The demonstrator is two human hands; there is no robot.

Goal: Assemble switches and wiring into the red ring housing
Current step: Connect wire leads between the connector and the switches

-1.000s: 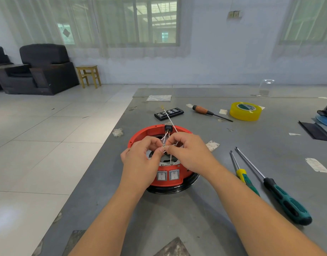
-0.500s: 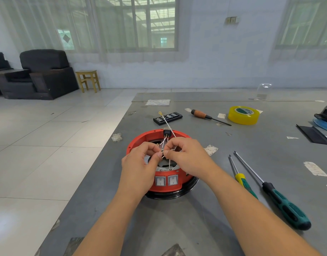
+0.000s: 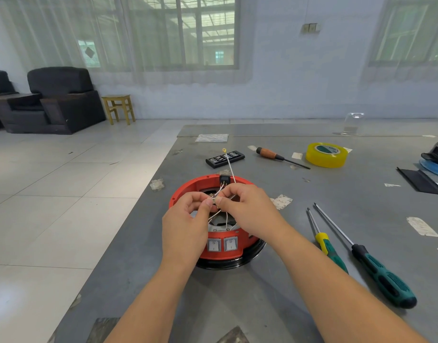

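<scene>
The red ring housing (image 3: 188, 186) sits on a black base near the table's left edge. Two grey rocker switches (image 3: 222, 244) are set in its near wall, and a black switch (image 3: 224, 179) sits at its far rim. Thin white wires (image 3: 226, 219) run inside the ring; one with a yellow ring terminal (image 3: 224, 150) sticks up behind. My left hand (image 3: 185, 226) and my right hand (image 3: 247, 211) meet above the ring, each pinching the wires between thumb and forefinger.
To the right lie a yellow-handled screwdriver (image 3: 329, 248) and a green-handled screwdriver (image 3: 383, 278). Further back are a black bit case (image 3: 225, 159), a brown-handled screwdriver (image 3: 275, 155), a yellow tape roll (image 3: 326, 155) and a black strip (image 3: 419, 180). The table's left edge drops to tiled floor.
Both hands stay together over the ring, pinching the wires. The camera view has tilted slightly; the hands' grip looks much the same.
</scene>
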